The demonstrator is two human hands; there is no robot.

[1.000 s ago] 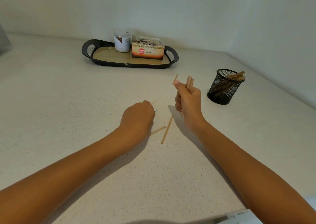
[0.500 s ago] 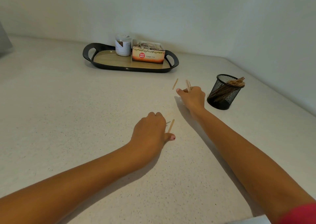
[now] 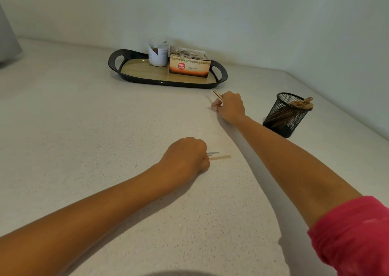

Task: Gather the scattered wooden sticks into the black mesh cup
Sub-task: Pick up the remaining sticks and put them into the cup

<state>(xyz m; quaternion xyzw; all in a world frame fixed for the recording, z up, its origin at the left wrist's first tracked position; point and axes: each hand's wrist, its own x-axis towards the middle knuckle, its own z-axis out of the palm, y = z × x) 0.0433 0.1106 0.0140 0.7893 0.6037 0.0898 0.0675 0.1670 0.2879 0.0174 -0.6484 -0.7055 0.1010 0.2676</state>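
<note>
— Where are your hands at this moment?
— My left hand [image 3: 185,155] is in the middle of the frame, low over the tabletop [image 3: 84,128]. Its fingers are curled into a fist around one wooden stick [image 3: 220,158]. The stick comes out of the fist toward the right. I cannot tell if it touches the surface.
— And the other one?
— My right hand [image 3: 230,107] is higher, right of centre. It is closed around a small bundle of sticks [image 3: 217,95], and their ends point to the upper left. This part is blurred.
— Where is the cup?
— The black mesh cup [image 3: 287,115] stands upright at the right side of the frame, near my right forearm but apart from it. Several sticks [image 3: 303,104] lean inside it, over the rim.
— Something else?
— A black tray [image 3: 168,82] is in the upper middle. It carries a white jar [image 3: 158,53] and a box of ginger tea [image 3: 189,67], side by side.
</note>
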